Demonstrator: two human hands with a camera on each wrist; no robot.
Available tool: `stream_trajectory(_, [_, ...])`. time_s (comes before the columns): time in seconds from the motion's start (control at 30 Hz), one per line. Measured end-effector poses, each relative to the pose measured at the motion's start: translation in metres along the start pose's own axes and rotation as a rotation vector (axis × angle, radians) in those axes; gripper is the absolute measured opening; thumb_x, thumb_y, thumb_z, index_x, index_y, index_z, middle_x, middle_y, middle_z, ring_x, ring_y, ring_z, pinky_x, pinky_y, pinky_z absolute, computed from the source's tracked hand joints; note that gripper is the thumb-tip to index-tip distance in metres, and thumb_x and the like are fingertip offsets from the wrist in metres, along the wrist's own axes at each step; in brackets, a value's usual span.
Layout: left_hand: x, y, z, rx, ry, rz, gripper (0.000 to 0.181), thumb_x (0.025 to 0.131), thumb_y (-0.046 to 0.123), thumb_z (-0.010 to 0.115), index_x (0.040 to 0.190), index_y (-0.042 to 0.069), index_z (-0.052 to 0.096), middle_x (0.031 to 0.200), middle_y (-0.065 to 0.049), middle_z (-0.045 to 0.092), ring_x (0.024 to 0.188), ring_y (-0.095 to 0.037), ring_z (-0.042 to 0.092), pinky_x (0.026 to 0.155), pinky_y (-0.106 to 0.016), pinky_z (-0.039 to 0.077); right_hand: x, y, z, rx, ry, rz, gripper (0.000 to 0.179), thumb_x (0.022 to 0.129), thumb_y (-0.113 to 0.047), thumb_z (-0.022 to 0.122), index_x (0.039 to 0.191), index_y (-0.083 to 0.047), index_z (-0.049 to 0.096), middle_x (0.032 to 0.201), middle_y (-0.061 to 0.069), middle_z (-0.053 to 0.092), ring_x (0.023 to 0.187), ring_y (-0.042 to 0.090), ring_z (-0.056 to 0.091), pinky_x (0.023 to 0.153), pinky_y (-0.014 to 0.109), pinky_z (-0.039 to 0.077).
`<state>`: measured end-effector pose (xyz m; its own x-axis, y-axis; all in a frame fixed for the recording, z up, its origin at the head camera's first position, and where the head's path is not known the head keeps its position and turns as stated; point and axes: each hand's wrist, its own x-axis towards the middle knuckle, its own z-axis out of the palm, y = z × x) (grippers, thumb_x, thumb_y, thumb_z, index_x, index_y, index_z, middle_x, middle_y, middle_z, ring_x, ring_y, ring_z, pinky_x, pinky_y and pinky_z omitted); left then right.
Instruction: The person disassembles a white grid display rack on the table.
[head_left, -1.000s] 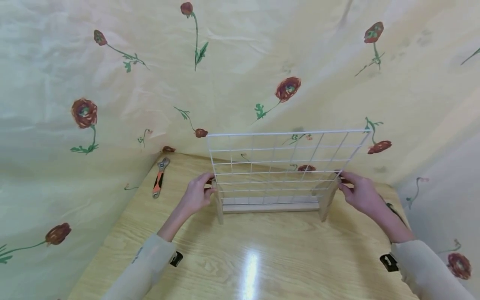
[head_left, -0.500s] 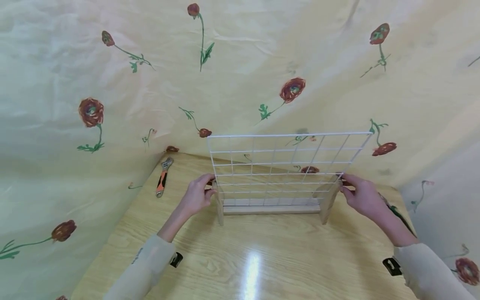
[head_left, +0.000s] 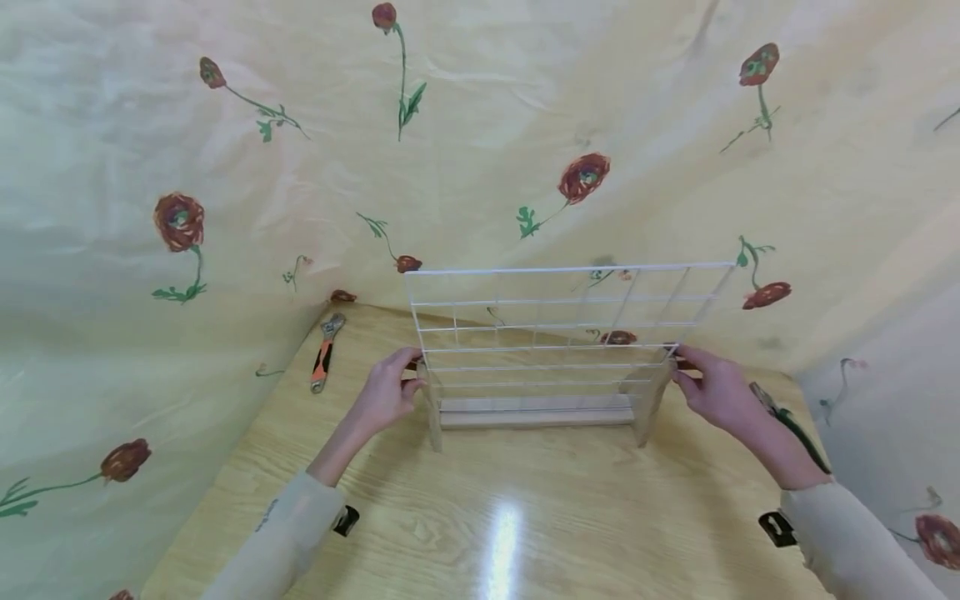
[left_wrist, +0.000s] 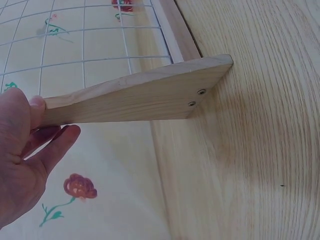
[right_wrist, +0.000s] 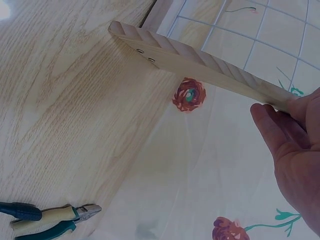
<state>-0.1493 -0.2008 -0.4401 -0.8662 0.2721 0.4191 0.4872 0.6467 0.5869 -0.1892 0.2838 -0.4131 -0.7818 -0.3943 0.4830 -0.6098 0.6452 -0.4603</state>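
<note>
A wooden stand with a white wire grid (head_left: 570, 268) stands on the table in the head view, the grid rising above its two wooden side panels. My left hand (head_left: 386, 392) pinches the top end of the left side panel (left_wrist: 130, 102). Its fingers and thumb close round the wood in the left wrist view. On the other side, my right hand (head_left: 716, 393) pinches the top end of the right side panel (right_wrist: 200, 62). Two screw heads show low on each panel. A pale crossbar (head_left: 536, 417) joins the panels near the bottom.
An adjustable wrench (head_left: 323, 354) with orange and black grips lies at the table's left edge. Pliers (right_wrist: 55, 220) lie at the right edge, partly behind my right forearm in the head view. Flowered cloth (head_left: 480, 167) hangs close behind the wood-grain table (head_left: 420, 517).
Over the last half second the stand and both hands have shifted slightly to the left. Both hands keep their hold on the panels. The wrench and pliers lie still.
</note>
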Motion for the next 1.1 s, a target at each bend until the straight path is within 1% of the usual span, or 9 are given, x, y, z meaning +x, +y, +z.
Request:
stream_trajectory(0.03, [-0.001, 0.000, 0.000, 0.000, -0.002, -0.006, 0.036, 0.085, -0.010, 0.073, 0.118, -0.010, 0.058, 0.108, -0.024, 0.064, 0.101, -0.040, 0.065, 0.079, -0.043, 0.062, -0.001, 0.000, 0.000, 0.000, -0.008, 0.009, 0.037, 0.076, 0.023, 0.070, 0.112, 0.016, 0.063, 0.097, 0.033, 0.067, 0.083, 0.047, 0.069, 0.069, -0.004, 0.041])
stream_trajectory(0.1, [-0.002, 0.000, 0.000, -0.004, -0.005, -0.012, 0.035, 0.085, -0.010, 0.072, 0.118, -0.010, 0.058, 0.108, -0.024, 0.064, 0.101, -0.040, 0.065, 0.079, -0.044, 0.062, -0.002, -0.001, 0.000, 0.000, -0.025, 0.027, 0.036, 0.078, 0.022, 0.069, 0.113, 0.016, 0.063, 0.098, 0.033, 0.067, 0.084, 0.047, 0.069, 0.068, 0.003, 0.050])
stream_trajectory(0.2, [-0.002, 0.001, -0.002, -0.003, 0.004, -0.005, 0.035, 0.085, -0.011, 0.072, 0.117, -0.012, 0.058, 0.108, -0.024, 0.064, 0.101, -0.040, 0.065, 0.079, -0.044, 0.062, 0.002, -0.003, -0.001, 0.015, -0.048, 0.050, 0.037, 0.080, 0.022, 0.068, 0.116, 0.017, 0.062, 0.102, 0.034, 0.066, 0.087, 0.048, 0.068, 0.067, 0.027, 0.061])
stream_trajectory(0.27, [-0.002, 0.001, -0.004, -0.013, 0.005, -0.009, 0.035, 0.085, -0.013, 0.072, 0.117, -0.012, 0.058, 0.108, -0.024, 0.064, 0.101, -0.040, 0.065, 0.079, -0.042, 0.062, 0.004, -0.003, -0.001, 0.023, -0.063, 0.062, 0.038, 0.081, 0.022, 0.067, 0.118, 0.018, 0.060, 0.104, 0.036, 0.065, 0.089, 0.050, 0.067, 0.066, 0.043, 0.061])
stream_trajectory(0.33, [-0.003, 0.000, -0.004, -0.027, 0.005, -0.017, 0.036, 0.084, -0.014, 0.071, 0.117, -0.013, 0.058, 0.108, -0.024, 0.064, 0.102, -0.040, 0.065, 0.079, -0.040, 0.062, 0.006, -0.004, -0.001, 0.028, -0.079, 0.073, 0.038, 0.083, 0.020, 0.066, 0.120, 0.018, 0.059, 0.106, 0.037, 0.063, 0.091, 0.051, 0.066, 0.067, 0.049, 0.060])
stream_trajectory(0.47, [-0.006, -0.001, -0.005, -0.042, -0.012, -0.041, 0.036, 0.084, -0.015, 0.071, 0.117, -0.012, 0.057, 0.107, -0.024, 0.064, 0.103, -0.040, 0.065, 0.080, -0.036, 0.062, 0.005, -0.005, 0.000, 0.027, -0.110, 0.095, 0.038, 0.086, 0.018, 0.065, 0.123, 0.017, 0.058, 0.108, 0.037, 0.063, 0.094, 0.051, 0.066, 0.068, 0.050, 0.060])
stream_trajectory(0.6, [-0.008, -0.002, -0.006, -0.032, -0.012, -0.040, 0.037, 0.084, -0.014, 0.071, 0.118, -0.012, 0.058, 0.107, -0.023, 0.064, 0.102, -0.040, 0.065, 0.079, -0.036, 0.062, 0.002, -0.006, 0.001, 0.028, -0.108, 0.107, 0.037, 0.087, 0.017, 0.064, 0.123, 0.016, 0.058, 0.107, 0.036, 0.064, 0.093, 0.050, 0.066, 0.067, 0.050, 0.061])
stream_trajectory(0.87, [-0.011, -0.003, -0.010, -0.055, -0.002, -0.038, 0.036, 0.082, -0.018, 0.070, 0.116, -0.013, 0.058, 0.106, -0.024, 0.064, 0.101, -0.041, 0.065, 0.078, -0.035, 0.062, 0.004, -0.008, 0.005, 0.044, -0.106, 0.073, 0.033, 0.087, 0.017, 0.064, 0.120, 0.014, 0.061, 0.106, 0.033, 0.065, 0.094, 0.047, 0.067, 0.069, 0.049, 0.061])
stream_trajectory(1.1, [-0.011, -0.002, -0.009, -0.030, -0.003, -0.022, 0.035, 0.084, -0.016, 0.070, 0.116, -0.013, 0.057, 0.106, -0.025, 0.063, 0.100, -0.041, 0.066, 0.077, -0.036, 0.062, 0.004, -0.012, 0.001, 0.056, -0.125, 0.113, 0.034, 0.087, 0.018, 0.062, 0.122, 0.015, 0.059, 0.107, 0.035, 0.064, 0.096, 0.050, 0.065, 0.071, 0.050, 0.060])
